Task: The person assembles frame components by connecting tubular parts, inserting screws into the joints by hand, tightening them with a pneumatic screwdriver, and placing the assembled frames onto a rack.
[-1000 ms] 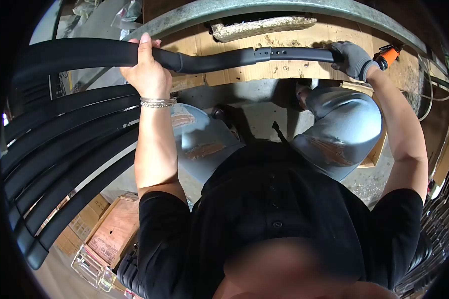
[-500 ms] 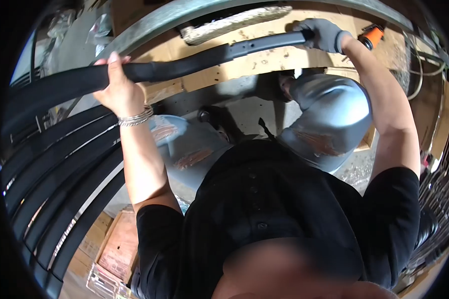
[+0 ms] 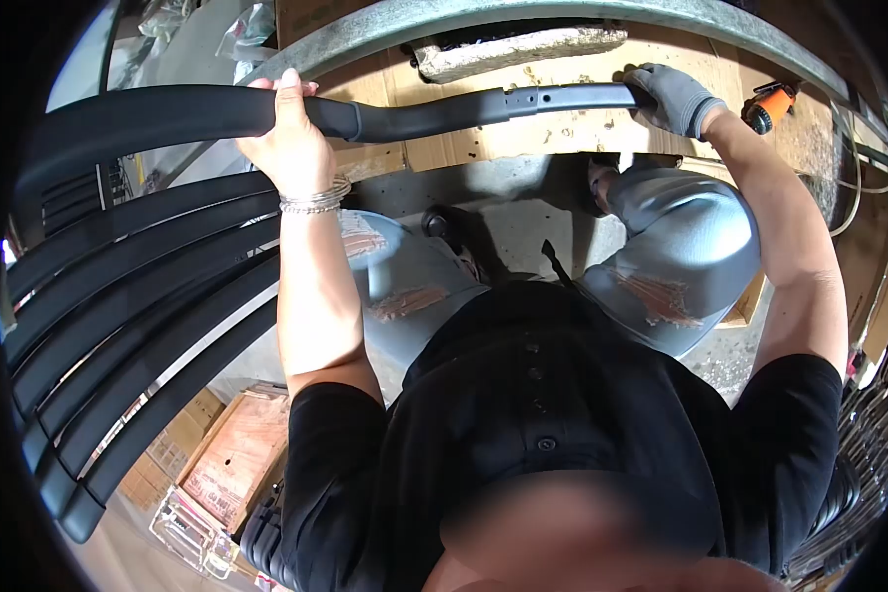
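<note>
A long black curved bar [image 3: 429, 116] stretches across the top of the view, thick at the left and slimmer toward the right, where small holes show near a joint. My left hand [image 3: 291, 138], bare with metal bangles at the wrist, is wrapped round the thick part. At the slim end, my right hand [image 3: 673, 99] in a grey glove has its fingers closed on the bar's tip. The tip itself is hidden by the glove. Beneath the bar lies a worn sheet of cardboard [image 3: 444, 151].
Several similar black bars [image 3: 158, 247] fan out at the left. A grey metal rail [image 3: 365, 37] arcs across the top, near a silvery wrapped block [image 3: 523, 52]. An orange-and-black tool [image 3: 768, 107] rests at the right. A wooden box [image 3: 237, 459] stands lower left.
The whole view has shifted, so the bar and both hands appear farther right. The bar's left part sits higher. Both hands keep hold of it.
</note>
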Action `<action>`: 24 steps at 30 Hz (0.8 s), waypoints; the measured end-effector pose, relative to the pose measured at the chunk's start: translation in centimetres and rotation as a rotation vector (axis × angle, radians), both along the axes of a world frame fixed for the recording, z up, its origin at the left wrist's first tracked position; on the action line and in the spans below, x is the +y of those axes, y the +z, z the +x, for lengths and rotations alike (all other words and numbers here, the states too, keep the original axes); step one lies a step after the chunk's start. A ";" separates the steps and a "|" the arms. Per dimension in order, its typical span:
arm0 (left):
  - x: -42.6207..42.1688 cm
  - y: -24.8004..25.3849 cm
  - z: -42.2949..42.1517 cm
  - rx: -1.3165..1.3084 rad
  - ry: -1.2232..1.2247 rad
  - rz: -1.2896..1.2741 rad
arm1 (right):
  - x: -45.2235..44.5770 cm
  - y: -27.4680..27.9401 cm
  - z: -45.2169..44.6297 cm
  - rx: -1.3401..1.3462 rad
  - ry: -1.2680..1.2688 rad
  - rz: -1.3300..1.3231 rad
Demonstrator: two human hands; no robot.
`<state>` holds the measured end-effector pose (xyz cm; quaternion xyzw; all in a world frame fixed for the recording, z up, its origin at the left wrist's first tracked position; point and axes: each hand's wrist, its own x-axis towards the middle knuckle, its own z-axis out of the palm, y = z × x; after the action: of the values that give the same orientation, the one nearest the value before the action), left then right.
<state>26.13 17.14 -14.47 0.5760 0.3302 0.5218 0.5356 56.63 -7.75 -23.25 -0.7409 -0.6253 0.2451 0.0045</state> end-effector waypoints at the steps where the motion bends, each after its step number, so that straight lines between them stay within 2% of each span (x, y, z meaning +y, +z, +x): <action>1: 0.0 -0.1 0.0 -0.001 -0.011 0.006 | 0.0 -0.1 0.0 0.000 -0.002 0.000; 12: -0.1 0.1 0.0 -0.011 -0.007 0.010 | 0.6 -0.5 -0.5 -0.052 0.072 0.075; 17: 0.0 -0.1 0.1 -0.005 -0.004 0.014 | 0.9 0.1 -0.7 -0.049 0.065 0.007; 24: -0.3 0.1 0.2 0.031 0.022 0.025 | 0.7 -0.9 -0.4 -0.031 0.105 0.116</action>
<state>26.35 16.87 -14.33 0.5872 0.3381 0.5227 0.5173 56.18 -7.10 -24.13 -0.7095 -0.6763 0.1966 0.0249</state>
